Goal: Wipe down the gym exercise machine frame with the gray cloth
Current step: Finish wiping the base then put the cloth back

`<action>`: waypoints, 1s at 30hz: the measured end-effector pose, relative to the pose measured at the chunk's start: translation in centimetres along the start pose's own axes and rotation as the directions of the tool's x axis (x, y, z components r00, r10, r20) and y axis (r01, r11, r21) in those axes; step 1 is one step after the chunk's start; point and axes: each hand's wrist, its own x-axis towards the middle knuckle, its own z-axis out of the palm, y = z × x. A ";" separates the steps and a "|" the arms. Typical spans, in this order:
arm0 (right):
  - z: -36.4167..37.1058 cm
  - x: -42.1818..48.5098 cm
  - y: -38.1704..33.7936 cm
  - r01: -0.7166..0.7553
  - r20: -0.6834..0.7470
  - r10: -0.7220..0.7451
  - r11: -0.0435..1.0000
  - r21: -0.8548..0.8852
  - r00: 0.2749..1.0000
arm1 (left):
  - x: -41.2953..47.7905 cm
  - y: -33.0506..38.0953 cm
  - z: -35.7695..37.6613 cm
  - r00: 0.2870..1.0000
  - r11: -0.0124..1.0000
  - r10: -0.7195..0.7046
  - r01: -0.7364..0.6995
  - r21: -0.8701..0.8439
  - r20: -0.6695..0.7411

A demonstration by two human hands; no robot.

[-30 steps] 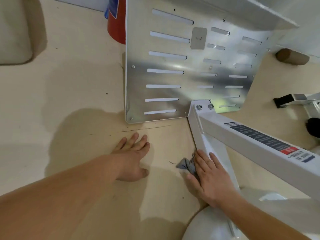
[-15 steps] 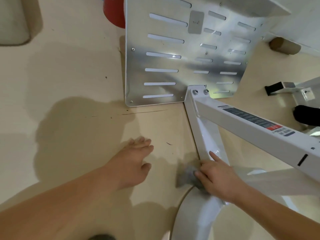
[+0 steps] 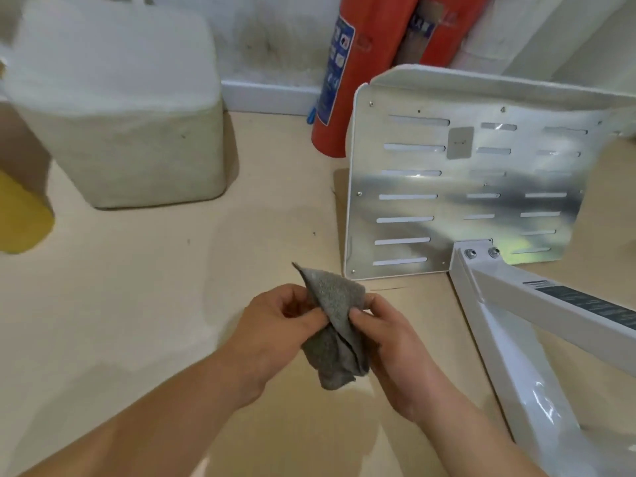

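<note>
The gray cloth (image 3: 335,323) hangs crumpled between both hands above the floor, one corner pointing up. My left hand (image 3: 275,330) pinches its left side with thumb and fingers. My right hand (image 3: 395,349) pinches its right edge. The white machine frame (image 3: 509,342) slants down the right side, bolted to a slotted metal footplate (image 3: 457,197) that stands upright. The cloth is apart from the frame, to its left.
A pale fabric block (image 3: 134,132) sits at the back left, with a yellow object (image 3: 20,215) at the left edge. Two red fire extinguishers (image 3: 347,80) lean by the wall behind the footplate. Beige floor (image 3: 172,287) spreads around the hands.
My right hand left the frame's lower bar with the cloth. My left hand rose from the floor and took hold of the cloth too. The view tilted up toward the wall.
</note>
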 end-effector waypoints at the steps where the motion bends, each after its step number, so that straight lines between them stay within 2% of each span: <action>1: 1.3 0.3 -0.7 0.007 0.026 -0.006 1.000 -0.017 1.000 | -0.5 0.9 -1.5 0.999 0.999 0.021 -0.020 0.026 -0.037; 4: 4.8 0.3 -2.5 0.112 0.147 -0.097 0.989 -0.097 0.984 | -2.3 3.0 -5.2 0.994 0.996 0.056 -0.050 0.071 -0.095; 8: 8.9 -0.4 -4.6 0.203 0.231 -0.149 0.952 -0.229 0.961 | -5.1 4.7 -9.2 0.985 0.998 0.064 -0.066 -0.004 -0.160; 14: 15.1 -1.9 -9.2 0.299 0.215 -0.223 0.839 -0.454 0.951 | -8.7 8.7 -14.6 0.906 0.993 0.114 -0.114 0.023 -0.408; 17: 17.5 -1.6 -11.9 0.321 0.232 -0.235 0.819 -0.476 0.944 | -9.5 11.7 -17.3 0.862 0.984 0.176 -0.161 0.072 -0.475; 20: 19.4 -1.3 -16.2 0.371 0.325 -0.233 0.800 -0.472 0.917 | -10.0 15.4 -19.2 0.866 0.975 0.219 -0.208 0.074 -0.449; 23: 20.8 -0.6 -21.5 0.333 0.421 -0.177 0.884 -0.330 0.889 | -9.3 20.4 -20.1 0.851 0.963 0.267 -0.224 0.147 -0.452; 25: 21.1 -0.3 -24.5 0.319 0.577 -0.139 0.921 -0.224 0.805 | -8.7 23.8 -20.5 0.836 0.940 0.315 -0.211 0.267 -0.449; 27: 21.8 -0.2 -26.5 0.368 0.688 -0.118 0.901 -0.229 0.716 | -8.0 27.0 -20.8 0.855 0.895 0.365 -0.213 0.392 -0.368; 28: 22.4 0.0 -27.2 0.422 0.700 -0.148 0.875 -0.236 0.699 | -7.5 28.3 -21.1 0.863 0.874 0.382 -0.222 0.432 -0.329; 30: 24.4 0.8 -29.0 0.514 0.610 -0.283 0.823 -0.242 0.740 | -6.2 30.6 -22.3 0.851 0.845 0.427 -0.255 0.471 -0.305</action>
